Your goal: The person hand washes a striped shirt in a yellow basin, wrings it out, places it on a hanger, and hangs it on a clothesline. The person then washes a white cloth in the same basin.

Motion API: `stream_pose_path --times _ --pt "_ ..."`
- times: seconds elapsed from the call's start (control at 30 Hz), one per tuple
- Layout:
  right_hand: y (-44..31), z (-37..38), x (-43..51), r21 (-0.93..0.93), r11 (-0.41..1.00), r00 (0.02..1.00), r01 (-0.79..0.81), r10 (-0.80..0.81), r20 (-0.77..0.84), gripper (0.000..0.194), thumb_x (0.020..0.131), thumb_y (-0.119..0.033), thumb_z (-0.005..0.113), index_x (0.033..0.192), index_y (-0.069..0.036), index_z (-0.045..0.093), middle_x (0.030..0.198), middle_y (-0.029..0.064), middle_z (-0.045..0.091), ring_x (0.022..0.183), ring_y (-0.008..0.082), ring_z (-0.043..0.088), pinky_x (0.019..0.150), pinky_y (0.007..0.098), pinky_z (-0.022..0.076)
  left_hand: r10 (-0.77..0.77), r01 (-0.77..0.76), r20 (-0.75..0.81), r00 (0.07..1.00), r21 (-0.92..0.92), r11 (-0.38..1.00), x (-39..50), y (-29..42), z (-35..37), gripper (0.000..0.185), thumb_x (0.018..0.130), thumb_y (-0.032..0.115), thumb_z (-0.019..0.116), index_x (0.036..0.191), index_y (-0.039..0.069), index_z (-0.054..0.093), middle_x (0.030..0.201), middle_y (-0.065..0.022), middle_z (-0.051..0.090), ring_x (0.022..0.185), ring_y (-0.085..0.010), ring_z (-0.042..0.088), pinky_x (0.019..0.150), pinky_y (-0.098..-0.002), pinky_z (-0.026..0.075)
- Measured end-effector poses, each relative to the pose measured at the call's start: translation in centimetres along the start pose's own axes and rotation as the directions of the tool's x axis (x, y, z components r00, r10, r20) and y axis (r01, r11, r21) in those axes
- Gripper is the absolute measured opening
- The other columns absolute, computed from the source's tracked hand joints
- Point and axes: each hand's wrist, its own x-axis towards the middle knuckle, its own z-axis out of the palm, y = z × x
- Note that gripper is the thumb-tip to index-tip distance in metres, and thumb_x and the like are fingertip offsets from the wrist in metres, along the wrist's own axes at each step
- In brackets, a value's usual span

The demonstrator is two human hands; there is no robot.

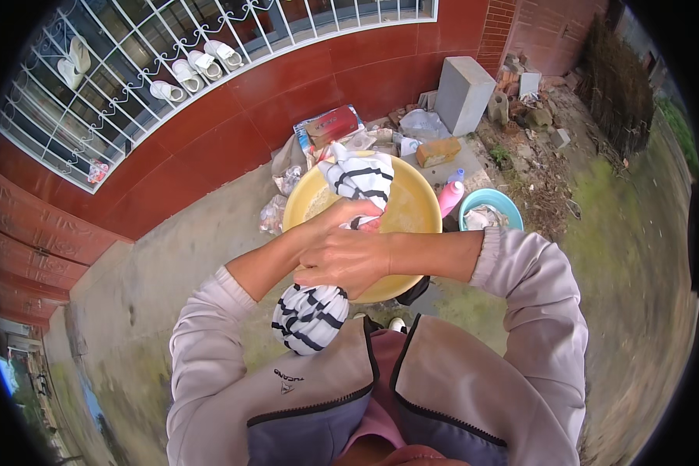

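A white cloth with black stripes (364,175) is bunched and twisted between my two hands, above a round yellow basin (425,192). My left hand (338,221) grips it just below its far end, which fans out over the basin. Closer to my body, my right hand (346,259) clasps the cloth with its fingers folded around it. From that fist the near end bulges out as a striped bundle in front of my jacket. My forearms cross close together, so the middle of the cloth is hidden. Cloudy, sudsy water shows inside the basin.
Right of the basin stand a pink bottle (451,198), a blue-capped bottle (456,176) and a turquoise bucket (515,204) holding light cloth. Behind it are a brick (438,151), a concrete block (465,96) and bagged rubbish. White shoes (204,65) sit at the barred window.
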Motion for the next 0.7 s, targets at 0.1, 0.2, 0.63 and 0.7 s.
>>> stream_pose_path --times 0.1,0.2,0.63,0.7 --pt "1.1 2.4 0.5 -0.038 0.992 0.989 0.119 -0.115 0.097 0.048 0.054 -0.009 0.076 0.096 -0.003 0.055 0.074 0.0133 0.057 0.066 0.0356 0.061 0.055 0.0467 0.0454 0.095 -0.065 -0.066 0.993 0.358 0.931 -0.1 0.3 0.6 0.032 0.080 0.018 0.069 0.107 0.006 0.058 0.095 -0.0013 0.059 0.081 -0.0121 0.055 0.073 -0.0306 0.048" --pt "1.9 3.9 0.9 -0.045 0.993 0.978 0.105 -0.095 0.184 0.044 0.058 -0.013 0.075 0.096 -0.006 0.056 0.070 0.0110 0.059 0.065 0.0343 0.063 0.055 0.0463 0.0441 0.112 -0.084 -0.022 0.993 0.523 0.848 0.2 -0.1 0.2 0.048 0.075 0.016 0.069 0.119 0.001 0.056 0.102 -0.0053 0.059 0.091 -0.0155 0.056 0.076 -0.0307 0.050" --pt "2.2 3.2 -1.3 0.143 0.970 0.979 -0.196 0.185 0.082 0.057 0.064 -0.004 0.075 0.117 -0.008 0.057 0.096 0.0175 0.066 0.089 0.0376 0.067 0.069 0.0495 0.0504 -0.213 0.230 -0.145 0.966 0.112 0.967 2.9 -1.3 -1.8 0.046 0.083 0.021 0.072 0.123 0.005 0.058 0.105 -0.0052 0.063 0.092 -0.0141 0.060 0.078 -0.0289 0.050" --pt "1.3 0.6 -2.6 0.423 0.905 0.928 -0.050 0.199 -0.316 0.085 0.070 -0.007 0.083 0.146 -0.014 0.044 0.123 0.0180 0.062 0.118 0.0348 0.060 0.098 0.0443 0.0489 -0.067 0.043 -0.183 0.981 -0.132 0.990 -0.1 -0.6 0.2 0.032 0.091 0.021 0.067 0.119 0.007 0.060 0.103 -0.0041 0.065 0.091 -0.0154 0.064 0.083 -0.0299 0.052"
